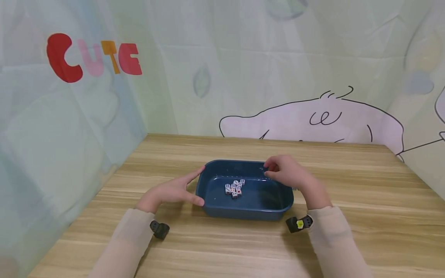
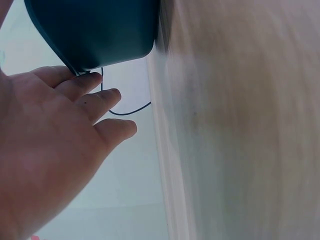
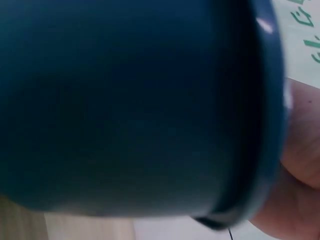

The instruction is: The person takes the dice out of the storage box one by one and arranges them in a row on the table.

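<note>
A dark blue rectangular tray [image 1: 243,213] rests on the wooden table, with several small white dice [image 1: 228,189] clustered left of its middle. My left hand [image 1: 172,190] is spread at the tray's left end, fingers near the far rim and thumb by the near side. In the left wrist view, that hand's extended fingers [image 2: 100,104] lie beside and below the tray wall [image 2: 100,35]. Over the tray's right back part hangs my right hand [image 1: 286,170], fingers loosely bent, nothing visible between fingertips and thumb. The tray wall covers most of the right wrist view.
A wood-grain table [image 1: 222,247] extends around the tray. Small dark-and-white marks [image 1: 296,189] show beside the right wrist, too small to make out. Printed fabric [image 1: 278,69] stands behind and at both sides. Black wrist cameras [image 1: 160,229] sit at the sleeve cuffs.
</note>
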A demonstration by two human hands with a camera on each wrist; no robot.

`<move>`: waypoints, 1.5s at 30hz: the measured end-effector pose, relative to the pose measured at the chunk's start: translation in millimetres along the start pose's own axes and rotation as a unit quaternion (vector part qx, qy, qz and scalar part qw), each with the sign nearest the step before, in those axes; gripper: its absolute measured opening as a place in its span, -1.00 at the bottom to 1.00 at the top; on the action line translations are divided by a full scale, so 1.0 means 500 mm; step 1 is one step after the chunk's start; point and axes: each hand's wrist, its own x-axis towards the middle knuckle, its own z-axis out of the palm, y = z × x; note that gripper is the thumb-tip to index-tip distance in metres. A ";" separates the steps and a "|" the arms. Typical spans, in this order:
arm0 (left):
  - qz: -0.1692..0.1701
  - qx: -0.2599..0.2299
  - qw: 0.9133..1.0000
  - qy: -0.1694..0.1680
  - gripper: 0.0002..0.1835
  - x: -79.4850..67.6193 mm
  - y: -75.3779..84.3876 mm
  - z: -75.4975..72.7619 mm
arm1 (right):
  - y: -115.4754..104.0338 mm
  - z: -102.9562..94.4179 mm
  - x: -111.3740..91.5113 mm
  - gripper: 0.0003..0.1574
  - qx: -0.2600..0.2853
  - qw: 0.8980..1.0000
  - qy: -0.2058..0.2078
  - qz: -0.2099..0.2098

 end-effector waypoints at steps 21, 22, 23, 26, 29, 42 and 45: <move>-0.003 0.009 1.000 0.004 0.23 0.001 -0.001 0.001 | -0.037 0.052 0.020 -0.74 0.003 0.998 -0.038 -0.054; -0.002 0.009 1.000 0.004 0.23 0.001 -0.001 0.001 | -0.039 0.054 0.020 -0.74 0.003 0.998 -0.040 -0.056; -0.002 0.009 1.000 0.005 0.23 0.002 -0.001 0.001 | -0.042 0.056 0.019 -0.74 -0.002 0.997 -0.040 -0.062; -0.002 0.009 1.000 0.004 0.24 0.002 -0.001 0.001 | -0.047 0.062 0.021 -0.75 -0.006 0.997 -0.044 -0.067; -0.003 0.008 1.000 0.005 0.24 0.002 0.001 0.001 | -0.051 0.071 0.025 -0.76 -0.009 0.997 -0.052 -0.060; -0.005 0.005 1.000 0.003 0.23 0.000 0.002 0.001 | -0.063 0.106 0.033 -0.79 0.001 0.995 -0.084 -0.059; -0.007 0.002 1.000 0.003 0.23 -0.001 0.002 0.001 | -0.066 0.110 0.033 -0.80 0.001 0.994 -0.088 -0.063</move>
